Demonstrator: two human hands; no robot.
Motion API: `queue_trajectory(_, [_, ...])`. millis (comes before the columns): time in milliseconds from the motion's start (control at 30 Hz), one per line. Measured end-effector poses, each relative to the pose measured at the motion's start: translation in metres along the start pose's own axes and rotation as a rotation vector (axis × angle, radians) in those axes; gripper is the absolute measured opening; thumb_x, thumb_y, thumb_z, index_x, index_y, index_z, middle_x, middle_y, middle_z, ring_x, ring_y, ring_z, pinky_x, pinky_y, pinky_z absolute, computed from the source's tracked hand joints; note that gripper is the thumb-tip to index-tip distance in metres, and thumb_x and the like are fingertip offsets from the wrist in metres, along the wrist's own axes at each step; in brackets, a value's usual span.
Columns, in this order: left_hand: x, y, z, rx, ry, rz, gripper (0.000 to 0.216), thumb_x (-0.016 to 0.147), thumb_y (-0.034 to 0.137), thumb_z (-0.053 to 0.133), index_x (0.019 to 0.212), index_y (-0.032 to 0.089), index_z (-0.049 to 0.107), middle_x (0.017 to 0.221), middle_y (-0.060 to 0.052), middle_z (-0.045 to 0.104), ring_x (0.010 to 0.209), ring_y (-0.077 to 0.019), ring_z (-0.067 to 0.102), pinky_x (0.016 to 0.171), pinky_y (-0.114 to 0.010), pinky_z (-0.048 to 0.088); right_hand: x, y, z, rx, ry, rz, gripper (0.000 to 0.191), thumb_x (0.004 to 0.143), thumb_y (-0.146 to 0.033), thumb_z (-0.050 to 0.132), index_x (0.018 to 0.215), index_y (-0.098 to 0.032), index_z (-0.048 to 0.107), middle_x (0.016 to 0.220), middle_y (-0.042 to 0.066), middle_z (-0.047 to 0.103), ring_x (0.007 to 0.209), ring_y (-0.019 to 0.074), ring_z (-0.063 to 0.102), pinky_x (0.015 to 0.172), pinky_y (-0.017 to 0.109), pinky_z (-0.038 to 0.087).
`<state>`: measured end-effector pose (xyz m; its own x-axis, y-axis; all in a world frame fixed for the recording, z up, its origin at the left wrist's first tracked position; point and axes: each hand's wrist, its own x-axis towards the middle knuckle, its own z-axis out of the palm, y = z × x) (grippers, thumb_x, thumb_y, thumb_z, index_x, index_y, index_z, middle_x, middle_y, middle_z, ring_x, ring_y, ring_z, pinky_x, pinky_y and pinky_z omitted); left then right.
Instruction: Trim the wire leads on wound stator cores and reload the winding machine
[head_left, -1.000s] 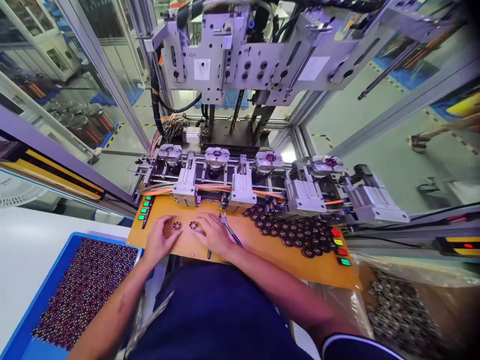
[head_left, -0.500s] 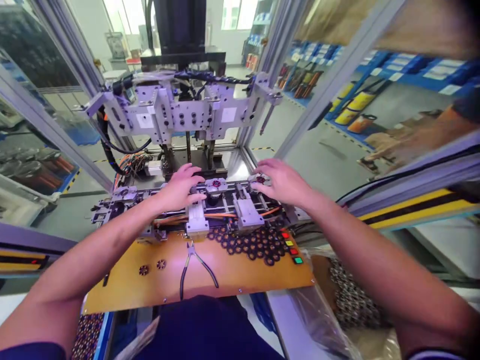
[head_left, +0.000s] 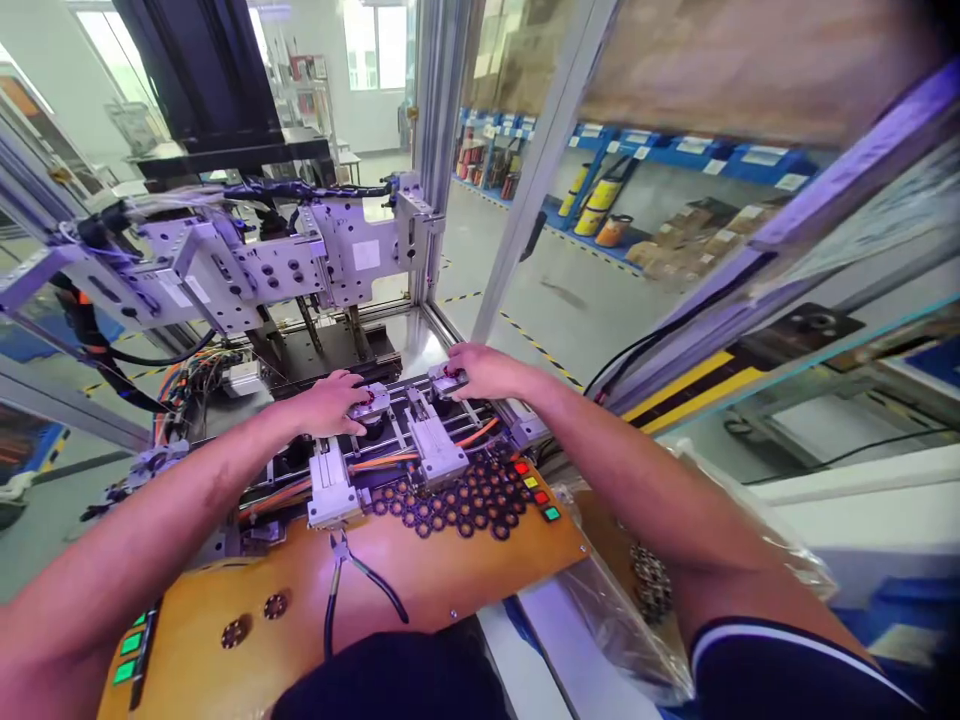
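A pale floor (head_left: pixel 555 320) and blue shelving (head_left: pixel 690 155) lie beyond the metal frame (head_left: pixel 547 150). Within it, the orange board (head_left: pixel 465 577), flat and apparently smooth, bears pliers (head_left: pixel 334 580) with their handles spread. At the left fixture (head_left: pixel 384 402), the left hand (head_left: pixel 330 405) has thumb and fingers apart; at the right fixture (head_left: pixel 441 385), the right hand (head_left: pixel 484 372) has fingers bent, though whether they clamp anything cannot be told. Smallest are the rings: the left red ring (head_left: pixel 365 397) and right red ring (head_left: pixel 451 371) sit at the fixtures, partly hidden by fingers; dark rings (head_left: pixel 450 505) crowd the board. The red rings are probably light and stiff, their windings easily scuffed; the outer rim, taken between thumb and forefinger, seems the safest hold.
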<state>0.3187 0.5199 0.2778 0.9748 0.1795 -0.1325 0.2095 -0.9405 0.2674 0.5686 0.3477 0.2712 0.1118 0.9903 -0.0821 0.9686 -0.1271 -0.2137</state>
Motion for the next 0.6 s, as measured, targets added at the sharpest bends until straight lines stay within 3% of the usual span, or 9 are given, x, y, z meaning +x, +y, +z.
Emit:
queue_trajectory(200, [0.002, 0.01, -0.003, -0.073, 0.061, -0.003, 0.03, 0.07, 0.026, 0.079, 0.096, 0.015, 0.07, 0.145, -0.022, 0.051, 0.137, -0.0412, 0.042, 0.107, -0.057, 0.038, 0.008, 0.002, -0.002, 0.064, -0.067, -0.018, 0.03, 0.067, -0.025, 0.082, 0.094, -0.015, 0.073, 0.103, 0.008, 0.072, 0.089, 0.0205, 0.067, 0.081, 0.031, 0.052])
queue_trajectory(333, [-0.029, 0.037, -0.018, -0.14, 0.207, 0.036, 0.026, 0.081, 0.031, 0.071, 0.102, 0.017, 0.064, 0.152, -0.02, 0.043, 0.142, -0.0336, 0.037, 0.113, -0.054, 0.035, 0.015, 0.006, -0.021, 0.131, -0.063, -0.009, 0.027, 0.063, -0.028, 0.084, 0.085, -0.017, 0.075, 0.096, 0.004, 0.074, 0.083, 0.0208, 0.069, 0.077, 0.029, 0.054])
queue_trajectory(400, [-0.07, 0.052, -0.023, -0.203, 0.288, 0.051, 0.026, 0.086, 0.035, 0.066, 0.107, 0.019, 0.06, 0.154, -0.017, 0.039, 0.143, -0.0294, 0.036, 0.115, -0.05, 0.034, 0.009, 0.005, -0.033, 0.18, -0.046, -0.023, 0.026, 0.068, -0.034, 0.082, 0.084, -0.015, 0.074, 0.097, 0.006, 0.074, 0.087, 0.0221, 0.07, 0.082, 0.032, 0.055])
queue_trajectory(467, [-0.129, 0.066, -0.016, -0.315, 0.398, 0.055, 0.024, 0.088, 0.033, 0.063, 0.109, 0.022, 0.059, 0.154, -0.015, 0.039, 0.14, -0.0283, 0.041, 0.114, -0.048, 0.036, -0.008, -0.003, -0.04, 0.239, -0.012, -0.061, 0.032, 0.076, -0.044, 0.076, 0.086, -0.015, 0.073, 0.106, 0.009, 0.073, 0.095, 0.0241, 0.069, 0.088, 0.037, 0.055])
queue_trajectory(533, [-0.196, 0.078, 0.007, -0.417, 0.501, -0.017, 0.021, 0.088, 0.028, 0.064, 0.108, 0.024, 0.059, 0.15, -0.013, 0.044, 0.136, -0.029, 0.047, 0.112, -0.046, 0.04, -0.035, -0.022, -0.036, 0.335, 0.063, -0.138, 0.042, 0.079, -0.059, 0.069, 0.087, -0.018, 0.072, 0.122, 0.01, 0.067, 0.108, 0.0253, 0.066, 0.094, 0.04, 0.052])
queue_trajectory(600, [-0.26, 0.092, 0.046, -0.418, 0.573, -0.231, 0.022, 0.089, 0.024, 0.062, 0.111, 0.025, 0.059, 0.136, -0.014, 0.056, 0.127, -0.0275, 0.055, 0.107, -0.043, 0.046, -0.066, -0.054, -0.018, 0.638, 0.253, -0.278, 0.039, 0.085, -0.06, 0.064, 0.093, -0.022, 0.072, 0.123, 0.01, 0.067, 0.113, 0.0239, 0.064, 0.092, 0.038, 0.053])
